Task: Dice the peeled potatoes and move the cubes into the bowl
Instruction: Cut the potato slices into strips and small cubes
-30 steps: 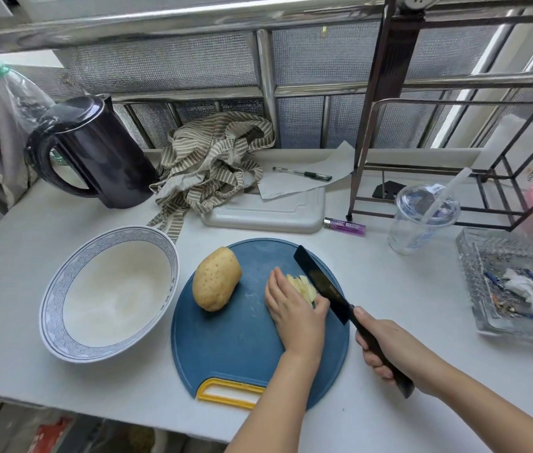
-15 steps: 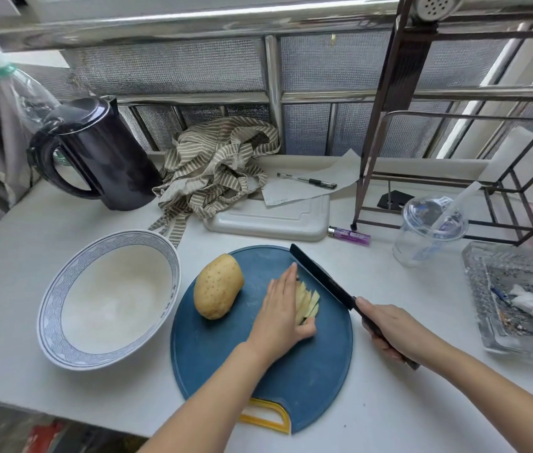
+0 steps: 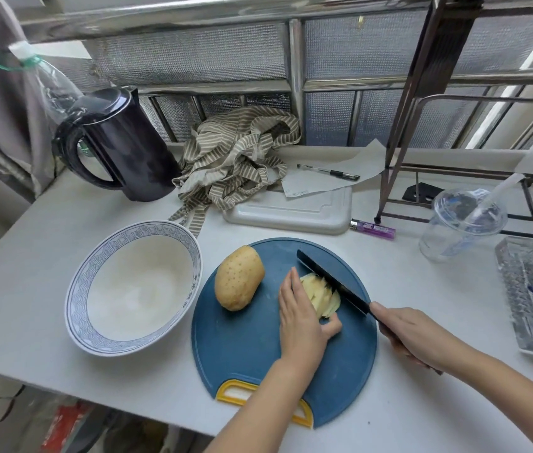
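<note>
White table (image 3: 62, 322), bearing all that follows; positions are given from the blue round cutting board (image 3: 252, 361), which lies at the table's near edge, its yellow handle toward the person.

Bowl (image 3: 77, 289), white with a blue-patterned rim, just left of the board; only its glazed white inside shows.
Black electric kettle (image 3: 127, 148), far left behind the board, lid down.
Striped cloth (image 3: 235, 158), heaped behind the board, partly over a white cutting board (image 3: 291, 212).
Glass tray (image 3: 513, 289), well right of the board; holds crumpled white paper and small scraps.
Clear plastic cup (image 3: 454, 230), domed lid and straw, right of and behind the board; contents not discernible.
Whole potato (image 3: 239, 277), tan and speckled, on the board's left part.
Right hand (image 3: 412, 335), at the board's right edge, clenched round the handle of a black knife (image 3: 330, 282); the blade lies against the right side of the slices.
Left hand (image 3: 301, 318), on the board; straight fingers press the left side of the potato slices (image 3: 322, 297), thumb across their near end.
Potato slices, pale, fanned at mid-board.
Purple lighter (image 3: 373, 227), behind the board.
</note>
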Demonstrator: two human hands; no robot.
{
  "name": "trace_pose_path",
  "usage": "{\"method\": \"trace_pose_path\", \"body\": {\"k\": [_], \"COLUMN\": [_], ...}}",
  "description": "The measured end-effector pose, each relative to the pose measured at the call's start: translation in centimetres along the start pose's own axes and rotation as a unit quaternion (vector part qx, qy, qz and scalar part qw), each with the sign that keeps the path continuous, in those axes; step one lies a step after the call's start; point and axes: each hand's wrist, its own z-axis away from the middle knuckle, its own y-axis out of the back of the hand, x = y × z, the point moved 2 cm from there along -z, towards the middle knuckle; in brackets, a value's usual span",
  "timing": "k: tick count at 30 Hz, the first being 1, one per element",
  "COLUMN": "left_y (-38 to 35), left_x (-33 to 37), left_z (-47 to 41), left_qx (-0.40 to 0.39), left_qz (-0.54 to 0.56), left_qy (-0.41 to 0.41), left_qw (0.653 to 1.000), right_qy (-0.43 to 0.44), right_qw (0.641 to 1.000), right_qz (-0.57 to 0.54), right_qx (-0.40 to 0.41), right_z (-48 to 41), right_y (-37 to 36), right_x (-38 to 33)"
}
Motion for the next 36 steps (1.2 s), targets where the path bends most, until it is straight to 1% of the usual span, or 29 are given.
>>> {"method": "trace_pose_path", "body": {"k": [2, 6, 7, 10, 13, 20, 24, 27, 32, 34, 36], "left_y": [0.1, 0.6, 0.7, 0.7, 0.6, 0.5, 0.9, 1.1, 1.7, 1.9, 1.7], "left_x": [0.0, -0.3, -0.3, -0.9, -1.5, -1.7, -1.6, -1.8, -3.8, -3.9, -3.3], "left_z": [-0.2, -0.4, -0.3, -0.5, -0.3, 0.2, 0.1, 0.3, 0.9, 0.6, 0.1], "left_qx": [-0.037, -0.062, -0.057, 0.005, -0.003, 0.002, -0.027, -0.030, 0.025, 0.026, 0.021], "left_qz": [0.011, 0.024, 0.019, -0.034, -0.045, -0.065, -0.035, -0.027, -0.127, -0.139, -0.151], "left_qy": [-0.018, -0.049, -0.053, -0.075, -0.074, -0.085, -0.081, -0.095, -0.101, -0.111, -0.144], "left_qw": [0.999, 0.997, 0.997, 0.997, 0.996, 0.994, 0.996, 0.995, 0.986, 0.984, 0.978], "right_qy": [0.002, 0.005, 0.005, 0.003, 0.004, 0.012, 0.022, 0.021, 0.019, 0.019, 0.018], "right_qw": [1.000, 0.997, 0.996, 0.994, 0.992, 0.994, 0.997, 0.997, 0.997, 0.997, 0.997], "right_qz": [-0.023, -0.080, -0.091, -0.112, -0.126, -0.102, -0.052, -0.046, -0.049, -0.049, -0.057], "right_qx": [-0.005, -0.018, -0.018, -0.004, 0.009, 0.033, 0.052, 0.053, 0.055, 0.055, 0.051], "right_z": [0.2, 0.6, 0.7, 0.9, 1.1, 1.5, 1.4, 1.4, 1.7, 1.8, 2.0], "right_y": [-0.9, -2.7, -3.0, -3.3, -3.6, -3.5, -3.3, -3.3, -3.6, -3.7, -3.9], "right_x": [0.5, 1.0, 1.0, 0.9, 0.7, -0.2, -0.8, -0.8, -0.8, -0.8, -0.9]}}
